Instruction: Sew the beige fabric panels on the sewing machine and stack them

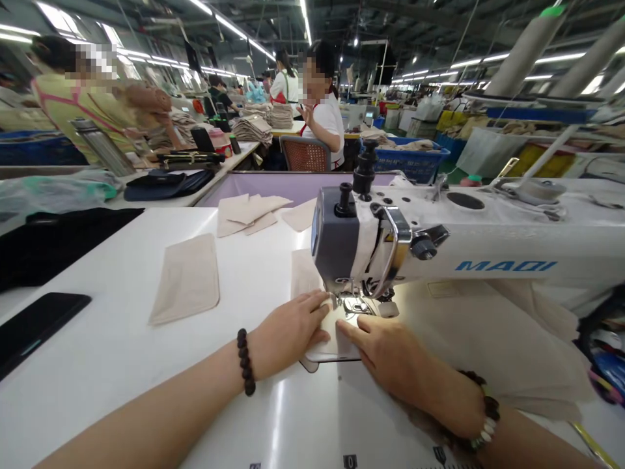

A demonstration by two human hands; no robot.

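Note:
A white sewing machine (488, 241) with a dark grey head stands over the table. My left hand (295, 329) lies with fingers spread on a beige fabric piece (305, 270), just left of the needle area. My right hand (390, 345) rests to the right of it, its index finger stretched out near the metal needle plate (357, 306). Neither hand grips anything. Part of the fabric is hidden beneath my left hand and the machine head. A larger beige cloth (478, 345) lies under the machine arm, beyond my right hand.
A beige pocket-shaped piece (188, 280) lies left on the white table (122, 339), with several loose pieces (249, 212) behind it. A black phone (39, 326) and black cloth (58, 241) are at the far left. People sit beyond, near a blue basket (415, 159).

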